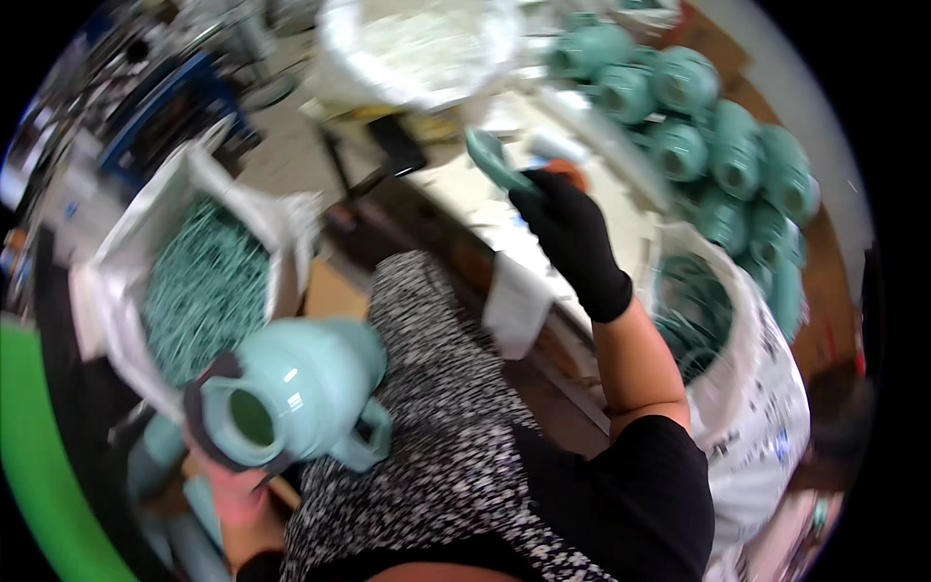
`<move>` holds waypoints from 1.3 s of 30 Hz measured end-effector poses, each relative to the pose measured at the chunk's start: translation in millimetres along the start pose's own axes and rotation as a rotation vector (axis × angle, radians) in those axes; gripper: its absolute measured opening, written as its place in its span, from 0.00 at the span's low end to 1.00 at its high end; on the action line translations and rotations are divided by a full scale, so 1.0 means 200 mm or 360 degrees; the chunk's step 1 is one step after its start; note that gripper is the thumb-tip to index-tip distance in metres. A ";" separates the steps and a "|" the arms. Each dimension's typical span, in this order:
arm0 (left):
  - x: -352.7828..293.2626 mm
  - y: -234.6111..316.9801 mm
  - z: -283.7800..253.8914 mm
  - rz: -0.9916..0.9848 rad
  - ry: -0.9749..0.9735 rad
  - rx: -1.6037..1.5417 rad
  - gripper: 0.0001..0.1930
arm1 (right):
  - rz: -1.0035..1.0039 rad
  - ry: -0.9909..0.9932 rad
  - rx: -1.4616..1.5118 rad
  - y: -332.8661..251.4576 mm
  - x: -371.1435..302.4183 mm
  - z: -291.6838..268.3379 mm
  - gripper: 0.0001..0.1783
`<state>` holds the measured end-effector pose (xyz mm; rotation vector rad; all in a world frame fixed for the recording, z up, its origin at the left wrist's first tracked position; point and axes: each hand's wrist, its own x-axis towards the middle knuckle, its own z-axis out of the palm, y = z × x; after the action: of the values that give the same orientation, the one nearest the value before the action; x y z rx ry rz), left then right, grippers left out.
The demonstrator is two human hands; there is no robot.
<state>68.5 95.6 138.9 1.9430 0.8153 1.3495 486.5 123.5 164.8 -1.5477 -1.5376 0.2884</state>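
Observation:
A glossy light-teal plastic jug body point(315, 378) with a side handle lies tilted over my lap, its round open mouth turned to the lower left. My left hand point(231, 475), in a pink and dark glove, grips it round the mouth end; most of its fingers are behind the jug. Out over the white work table, my black-gloved right hand point(572, 238) is closed on a thin, curved teal plastic piece point(493, 160). Its exact kind is blurred.
At left, a white sack point(116, 267) holds thin teal strips. Another white sack point(330, 53) with whitish contents stands at the back. Several teal jug bodies point(679, 82) are heaped at far right, beside a sack point(766, 388) of curved teal pieces. An orange object point(567, 175) sits on the table point(456, 184).

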 end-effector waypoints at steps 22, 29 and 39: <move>0.03 0.12 0.02 0.0361 -0.0342 0.0158 0.48 | 0.0729 -0.1227 0.1972 -0.52 -0.16 0.80 0.19; 0.04 0.10 0.10 -0.0454 0.0118 -0.0515 0.50 | 0.1035 -0.1069 0.2232 -0.39 -0.17 0.89 0.11; -0.01 -0.11 0.09 -0.1298 0.0258 -0.1240 0.22 | 0.1331 -0.1026 0.2200 -0.20 -0.22 0.91 0.12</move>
<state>82.0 105.2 116.0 0.7677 0.8441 1.0661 321.1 153.8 73.0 -0.8015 -0.5649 1.9685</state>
